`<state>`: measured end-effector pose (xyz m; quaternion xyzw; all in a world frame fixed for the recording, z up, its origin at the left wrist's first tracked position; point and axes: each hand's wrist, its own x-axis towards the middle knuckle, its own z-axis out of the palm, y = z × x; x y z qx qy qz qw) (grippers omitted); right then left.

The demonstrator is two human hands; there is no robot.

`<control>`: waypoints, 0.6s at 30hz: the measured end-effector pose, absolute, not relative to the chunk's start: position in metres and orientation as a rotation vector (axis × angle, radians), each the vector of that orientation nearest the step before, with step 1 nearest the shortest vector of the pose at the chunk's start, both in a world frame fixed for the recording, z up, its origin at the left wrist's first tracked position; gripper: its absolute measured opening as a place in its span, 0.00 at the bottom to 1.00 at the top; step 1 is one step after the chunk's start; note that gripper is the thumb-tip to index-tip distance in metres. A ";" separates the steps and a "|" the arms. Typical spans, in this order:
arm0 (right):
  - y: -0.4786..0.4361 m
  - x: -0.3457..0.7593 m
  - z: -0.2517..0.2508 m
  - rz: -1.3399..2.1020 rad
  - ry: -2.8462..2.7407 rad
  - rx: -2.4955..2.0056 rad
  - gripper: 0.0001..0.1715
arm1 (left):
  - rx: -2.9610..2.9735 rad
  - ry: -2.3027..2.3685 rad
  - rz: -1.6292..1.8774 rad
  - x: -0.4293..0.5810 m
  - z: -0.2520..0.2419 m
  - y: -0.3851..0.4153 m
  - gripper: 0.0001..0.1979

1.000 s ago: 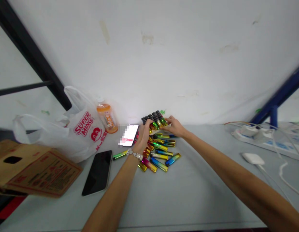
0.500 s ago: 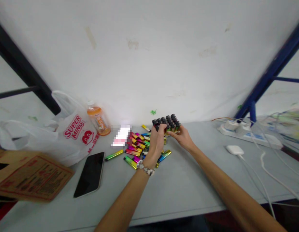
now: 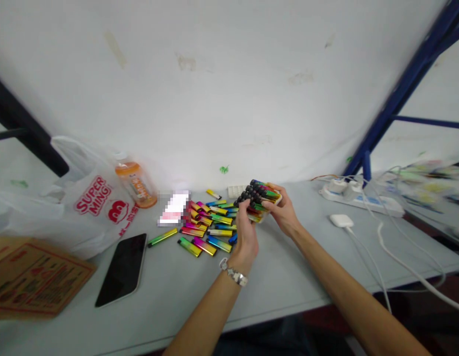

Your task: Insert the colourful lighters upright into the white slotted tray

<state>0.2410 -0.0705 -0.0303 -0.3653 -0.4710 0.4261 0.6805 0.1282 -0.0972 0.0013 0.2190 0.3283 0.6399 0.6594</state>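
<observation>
Both of my hands grip a packed bundle of colourful lighters (image 3: 259, 198) with black tops, lifted above the grey table (image 3: 281, 282). My left hand (image 3: 247, 236), with a bracelet at the wrist, clasps the bundle's near left side. My right hand (image 3: 284, 213) wraps round its right side. Beneath and to the left lies a loose pile of shiny multicoloured lighters (image 3: 207, 225) spread on the table.
A dark phone (image 3: 121, 269) lies at the left, a lit phone (image 3: 173, 208) behind the pile. A white plastic bag (image 3: 77, 207), an orange drink bottle (image 3: 136, 184) and a cardboard box (image 3: 32, 282) stand left. A power strip (image 3: 358, 198), white charger (image 3: 341, 220) and cables lie right.
My hands have lifted the bundle off the pile and carried it right and toward me, tilting it. The camera view has swung to the right.
</observation>
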 end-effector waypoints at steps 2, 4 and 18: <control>-0.073 0.238 -0.029 0.951 -1.016 -0.823 0.38 | 0.455 0.737 1.431 0.131 0.001 -0.101 0.18; -0.075 0.233 -0.026 0.920 -0.968 -0.854 0.40 | 0.439 0.742 1.412 0.134 0.002 -0.105 0.18; -0.065 0.237 -0.033 1.019 -0.762 -0.996 0.42 | 0.401 0.686 1.208 0.141 0.001 -0.122 0.18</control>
